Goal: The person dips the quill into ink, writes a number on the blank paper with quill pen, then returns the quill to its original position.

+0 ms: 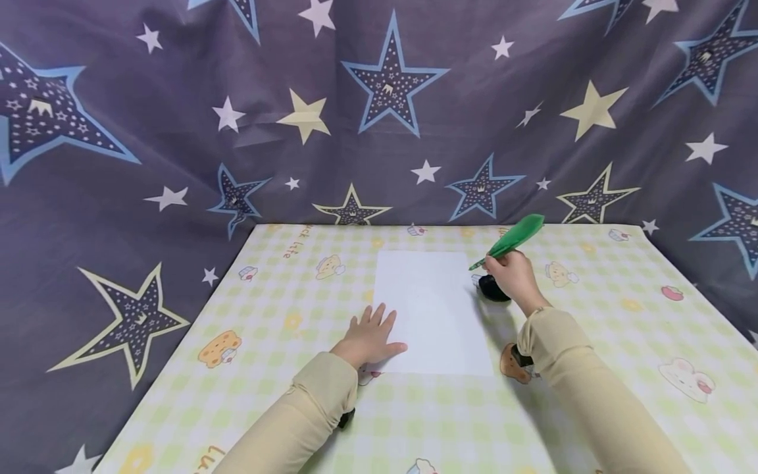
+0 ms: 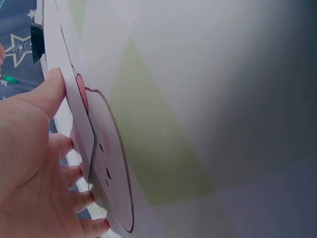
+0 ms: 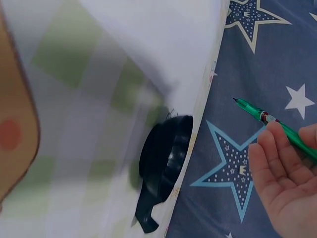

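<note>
While your L hand lies flat, fingers straight and spread, it presses the lower-left corner of the paper. From the L wrist view, thumb and fingertips sit right at the sheet's edge, nothing curled round it. Paper lies mid-table on the checked cloth, long side running away from you. Your R hand pinches the green quill pen, feather end up and tilted right, tip pointing down-left. R wrist view shows fingers curled on the pen, tip free in the air. Black ink pot sits just beside the paper's right edge, under your R hand; can't tell if they touch. Star curtain hangs behind the table.
</note>
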A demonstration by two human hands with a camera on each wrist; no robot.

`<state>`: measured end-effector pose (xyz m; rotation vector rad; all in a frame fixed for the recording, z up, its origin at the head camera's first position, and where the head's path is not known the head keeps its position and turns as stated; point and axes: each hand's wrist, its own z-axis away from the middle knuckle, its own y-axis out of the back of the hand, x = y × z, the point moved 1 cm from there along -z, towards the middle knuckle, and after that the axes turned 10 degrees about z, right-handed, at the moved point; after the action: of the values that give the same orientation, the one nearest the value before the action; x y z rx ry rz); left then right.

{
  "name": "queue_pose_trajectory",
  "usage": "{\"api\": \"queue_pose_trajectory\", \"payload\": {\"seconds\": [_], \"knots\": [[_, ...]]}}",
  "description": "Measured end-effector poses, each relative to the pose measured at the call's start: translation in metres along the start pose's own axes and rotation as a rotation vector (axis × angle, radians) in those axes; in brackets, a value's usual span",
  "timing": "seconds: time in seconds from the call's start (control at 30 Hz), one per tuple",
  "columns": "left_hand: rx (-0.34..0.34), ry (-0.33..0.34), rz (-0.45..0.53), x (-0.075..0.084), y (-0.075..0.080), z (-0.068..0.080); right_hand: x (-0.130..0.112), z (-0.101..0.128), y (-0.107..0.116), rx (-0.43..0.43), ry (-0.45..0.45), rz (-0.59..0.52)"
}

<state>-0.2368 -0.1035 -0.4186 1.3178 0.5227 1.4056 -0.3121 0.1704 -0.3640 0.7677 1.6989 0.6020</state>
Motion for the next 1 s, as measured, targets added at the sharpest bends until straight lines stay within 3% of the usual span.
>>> {"api": "queue_pose_trajectory", "payload": {"seconds": [0.43,1.0], "knots": [[-0.005,0.024,-0.022,0.001,0.001,0.000,-0.016,-0.008,-0.024,-0.073,0.017,-0.013],[-0.005,0.035,-0.028,-0.001,0.000,0.000,-0.027,-0.018,-0.053,-0.106,0.015,0.018]]}}
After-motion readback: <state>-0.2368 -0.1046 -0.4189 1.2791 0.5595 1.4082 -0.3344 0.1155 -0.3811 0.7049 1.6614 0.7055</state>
